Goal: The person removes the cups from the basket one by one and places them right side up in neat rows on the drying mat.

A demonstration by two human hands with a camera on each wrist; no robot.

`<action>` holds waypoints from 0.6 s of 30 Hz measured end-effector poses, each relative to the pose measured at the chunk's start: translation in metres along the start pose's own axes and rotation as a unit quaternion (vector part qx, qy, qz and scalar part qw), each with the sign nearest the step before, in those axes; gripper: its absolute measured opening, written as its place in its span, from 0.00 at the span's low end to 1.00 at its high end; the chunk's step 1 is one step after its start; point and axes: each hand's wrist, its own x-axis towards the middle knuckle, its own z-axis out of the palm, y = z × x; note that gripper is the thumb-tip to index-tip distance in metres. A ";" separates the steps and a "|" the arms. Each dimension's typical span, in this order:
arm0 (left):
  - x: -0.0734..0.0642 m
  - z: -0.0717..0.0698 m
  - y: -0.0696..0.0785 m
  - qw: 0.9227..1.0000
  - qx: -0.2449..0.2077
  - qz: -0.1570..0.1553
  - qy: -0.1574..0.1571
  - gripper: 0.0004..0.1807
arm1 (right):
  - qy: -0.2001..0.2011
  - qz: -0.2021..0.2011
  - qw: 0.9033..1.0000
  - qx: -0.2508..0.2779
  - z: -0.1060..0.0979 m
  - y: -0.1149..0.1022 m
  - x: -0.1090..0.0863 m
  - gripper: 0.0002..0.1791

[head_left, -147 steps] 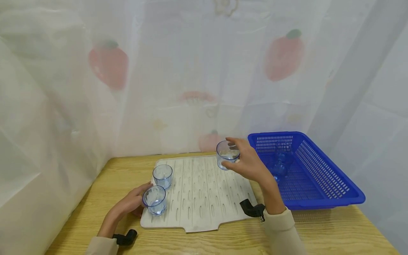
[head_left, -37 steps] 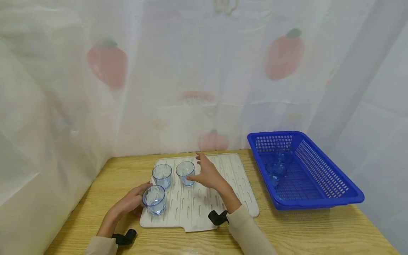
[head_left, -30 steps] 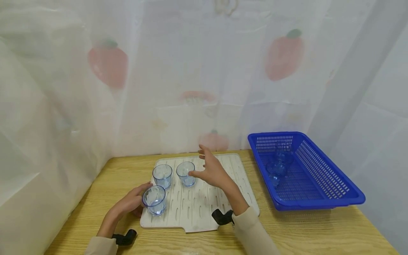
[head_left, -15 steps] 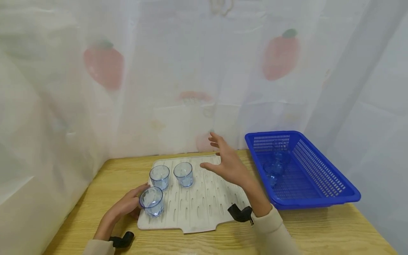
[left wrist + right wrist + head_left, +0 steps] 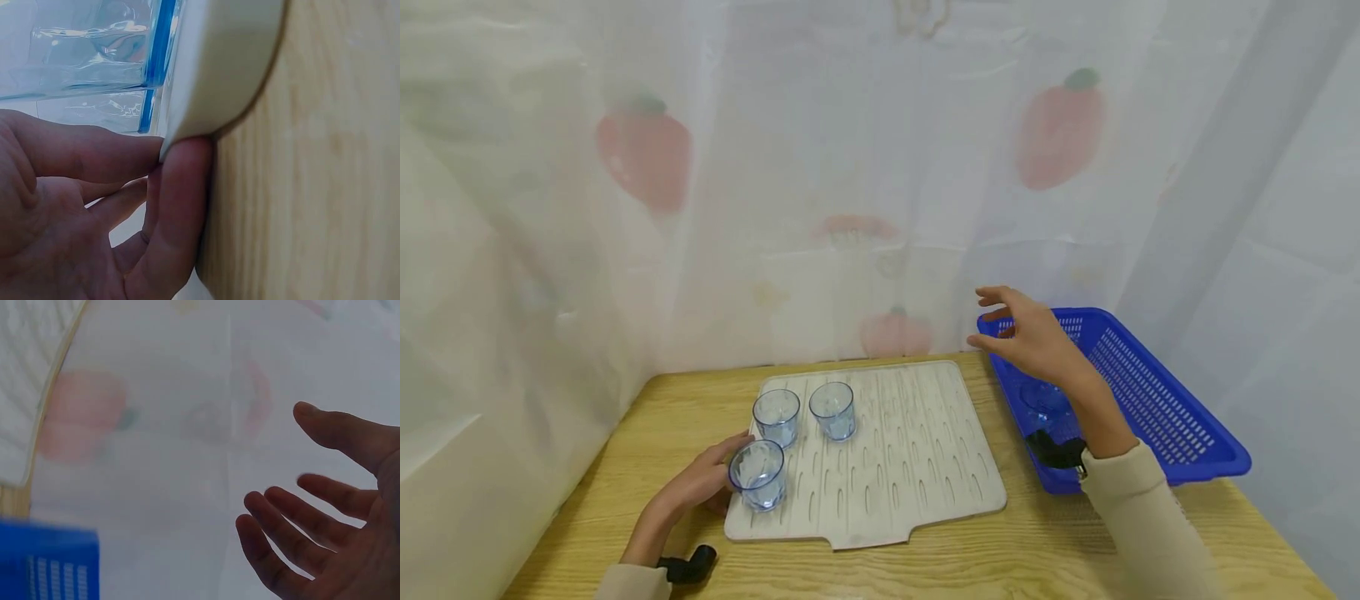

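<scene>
Three clear blue-tinted glasses stand on a pale ridged drying mat [image 5: 917, 467]: a front one [image 5: 762, 492], one behind it [image 5: 777, 429], and one to its right [image 5: 833, 425]. My left hand [image 5: 700, 479] is at the mat's left edge. In the left wrist view, that hand [image 5: 81, 169] pinches the mat's rim [image 5: 237, 56] between thumb and finger, beside a glass [image 5: 94, 50]. My right hand [image 5: 1037, 337] hovers with nothing in it over the left rim of a blue basket [image 5: 1150, 400]. The right wrist view shows its fingers [image 5: 294, 550] spread apart.
More blue glass [image 5: 1045, 400] lies inside the basket, partly hidden by my right arm. The wooden table [image 5: 940, 558] runs up to a white curtain [image 5: 850, 150] with printed strawberries. A black wrist camera [image 5: 1056, 450] overlaps the basket's near side.
My right hand carried a glass leftward, let go of it beside the other two, then moved back right to the basket. The left hand has stayed at the mat's edge.
</scene>
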 end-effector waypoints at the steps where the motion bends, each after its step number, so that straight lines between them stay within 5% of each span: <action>1: 0.000 0.000 0.000 1.000 -0.001 0.000 0.000 0.46 | -0.005 0.004 1.000 -0.010 -0.005 0.007 -0.001 0.37; 6: 0.000 -0.001 0.000 1.000 -0.004 0.001 -0.001 0.45 | -0.046 0.028 0.996 -0.068 -0.021 0.039 -0.004 0.29; 18: 0.001 0.000 -0.004 1.000 -0.011 0.014 0.002 0.47 | -0.188 0.049 0.968 -0.159 -0.021 0.090 -0.016 0.32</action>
